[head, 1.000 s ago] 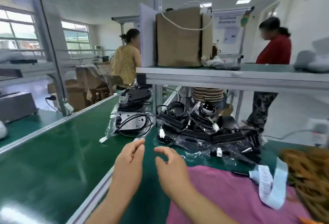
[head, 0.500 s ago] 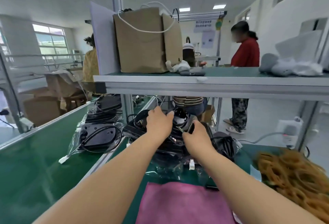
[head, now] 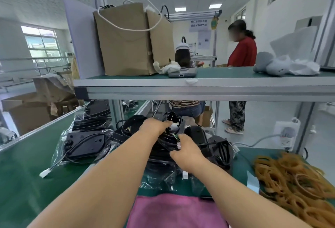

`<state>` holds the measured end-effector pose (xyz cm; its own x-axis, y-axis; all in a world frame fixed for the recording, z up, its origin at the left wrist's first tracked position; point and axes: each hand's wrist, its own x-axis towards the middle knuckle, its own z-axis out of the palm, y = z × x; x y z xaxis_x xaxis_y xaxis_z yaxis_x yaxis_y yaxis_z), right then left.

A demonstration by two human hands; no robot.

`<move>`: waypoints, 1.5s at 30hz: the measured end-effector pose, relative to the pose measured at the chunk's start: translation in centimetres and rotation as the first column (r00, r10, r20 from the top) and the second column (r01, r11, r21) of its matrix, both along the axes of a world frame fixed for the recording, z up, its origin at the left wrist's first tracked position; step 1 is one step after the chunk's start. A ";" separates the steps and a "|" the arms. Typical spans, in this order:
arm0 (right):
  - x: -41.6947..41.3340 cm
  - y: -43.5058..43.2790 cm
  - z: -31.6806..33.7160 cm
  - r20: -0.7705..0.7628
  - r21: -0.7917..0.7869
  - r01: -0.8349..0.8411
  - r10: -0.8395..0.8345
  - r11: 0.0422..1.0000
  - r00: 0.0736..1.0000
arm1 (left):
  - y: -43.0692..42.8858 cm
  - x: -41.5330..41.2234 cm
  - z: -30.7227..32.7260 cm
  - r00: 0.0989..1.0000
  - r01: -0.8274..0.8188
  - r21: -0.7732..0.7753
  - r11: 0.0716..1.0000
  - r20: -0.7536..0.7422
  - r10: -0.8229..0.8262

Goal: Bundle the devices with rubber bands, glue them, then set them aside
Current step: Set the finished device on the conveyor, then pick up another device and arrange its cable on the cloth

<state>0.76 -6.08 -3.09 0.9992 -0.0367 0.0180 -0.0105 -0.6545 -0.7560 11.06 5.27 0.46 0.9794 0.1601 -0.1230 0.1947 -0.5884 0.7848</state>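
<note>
A heap of black devices [head: 215, 146] with coiled cables lies under the shelf, some in clear plastic bags. My left hand [head: 155, 126] reaches into the heap and grips the top black device [head: 174, 119] near its round part. My right hand [head: 188, 151] holds the same device lower down, by its wires and a small white connector. A pile of tan rubber bands [head: 293, 178] lies on the green table at the right. No glue is visible.
A bagged black device [head: 85, 144] lies on the green conveyor [head: 27, 173] at the left, more stacked behind it. A pink cloth [head: 174, 211] lies near me. The shelf [head: 199, 86] overhead carries a brown paper bag [head: 130, 41]. Two people stand or sit beyond.
Both hands went from hovering open near me to reaching forward into the device heap and taking hold of the top device. The view tilted and moved closer.
</note>
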 end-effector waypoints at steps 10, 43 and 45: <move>-2.5 -0.9 0.5 0.076 0.035 -0.025 0.022 0.999 0.997 | 0.0 -2.4 -0.8 0.996 0.013 -0.332 0.943 0.086 0.016; -21.0 -3.1 -6.6 -0.195 0.662 0.127 0.006 0.739 0.981 | 1.2 -19.8 -4.9 0.676 0.734 -0.025 0.678 -0.067 -0.734; -21.6 -3.2 -7.6 -0.231 0.651 0.189 -0.046 0.735 0.972 | 0.8 -20.5 -6.9 0.693 0.717 -0.059 0.695 -0.045 -0.719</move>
